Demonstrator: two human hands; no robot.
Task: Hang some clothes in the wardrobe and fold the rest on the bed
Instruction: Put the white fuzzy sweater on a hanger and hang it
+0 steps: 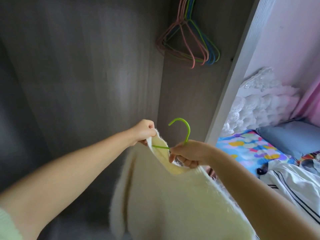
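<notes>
Item: cream sweater (173,201) going onto green hanger (183,129), at wardrobe (86,75).
L hand (144,131) pinches collar, R hand (187,154) grips hanger neck w/ knit; risk: collar overstretches, far shoulder slips off.

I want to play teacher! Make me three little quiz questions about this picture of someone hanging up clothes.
1. True or false: the hook of the green hanger sticks up above the cream fuzzy sweater.
2. Which hand pinches the sweater's neckline edge: the left hand or the right hand?
3. Where are the spare hangers? A) on the bed B) hanging inside the wardrobe C) on the floor

Key
1. True.
2. The left hand; the right hand grips the hanger at the base of its hook, together with the neckline.
3. B.
</notes>
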